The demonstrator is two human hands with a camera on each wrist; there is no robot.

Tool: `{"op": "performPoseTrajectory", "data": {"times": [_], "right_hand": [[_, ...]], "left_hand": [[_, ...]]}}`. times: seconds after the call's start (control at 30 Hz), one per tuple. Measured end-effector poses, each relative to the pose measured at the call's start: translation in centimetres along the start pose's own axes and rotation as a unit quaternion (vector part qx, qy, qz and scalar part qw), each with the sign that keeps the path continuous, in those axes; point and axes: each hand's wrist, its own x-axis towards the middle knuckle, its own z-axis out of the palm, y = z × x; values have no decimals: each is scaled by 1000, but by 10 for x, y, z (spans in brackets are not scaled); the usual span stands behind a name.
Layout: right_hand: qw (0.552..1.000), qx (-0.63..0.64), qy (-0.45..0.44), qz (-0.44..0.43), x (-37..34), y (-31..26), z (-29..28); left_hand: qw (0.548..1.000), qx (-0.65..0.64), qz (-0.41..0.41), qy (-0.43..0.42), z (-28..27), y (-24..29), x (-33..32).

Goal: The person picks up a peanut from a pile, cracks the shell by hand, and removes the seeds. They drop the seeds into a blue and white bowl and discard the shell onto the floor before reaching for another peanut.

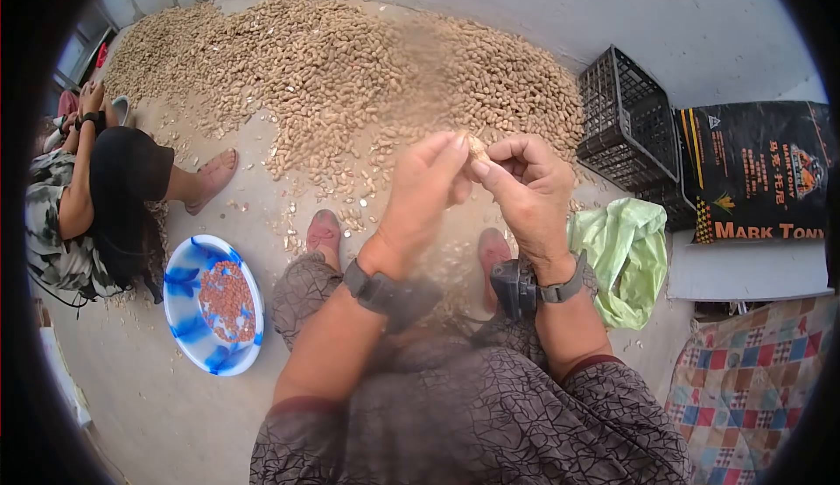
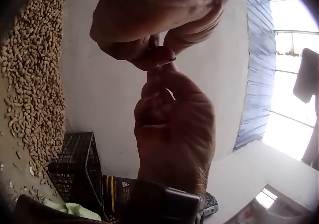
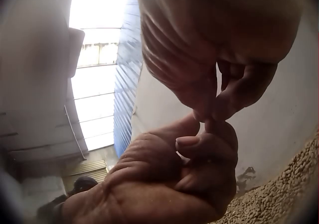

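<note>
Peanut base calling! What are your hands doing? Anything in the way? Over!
Left hand and right hand pinching one peanut. Can't tell if it's cracked. Nothing seen in the way. Over.

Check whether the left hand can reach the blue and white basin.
Probably yes: the basin stands uncovered beside the person's left leg, though the left hand currently holds a peanut.

I'm in some storeroom or shed: big peanut heap (image 1: pixel 324 65) on bare floor (image 1: pixel 210 424), peeling wall (image 1: pixel 490 0), stacked black crates (image 1: pixel 617 104), printed sack (image 1: pixel 761 170), blue corrugated sheeting (image 2: pixel 256 69).
</note>
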Motion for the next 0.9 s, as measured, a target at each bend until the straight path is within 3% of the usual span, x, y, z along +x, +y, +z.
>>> {"op": "performPoseTrajectory", "data": {"times": [0.1,0.33,0.43,0.5,0.63,0.73,0.9], "right_hand": [[994,99,-33,33,0,-17,2],[997,43,-6,63,4,-17,-3],[987,106,-42,111,6,-19,-6],[972,135,-124,146,7,-15,-12],[975,133,-104,142,7,-7,-12],[952,185,-141,197,7,-9,-14],[943,209,-150,211,7,-12,-14]], "left_hand": [[1000,3,11,-13,-1,-1,1],[999,-44,4,-24,7,10,1],[999,-17,-4,-27,11,12,0],[999,-12,-4,-51,9,5,1],[997,8,9,-80,9,1,1],[994,33,21,-98,8,2,0],[998,37,-1,-58,15,10,-8]]}}
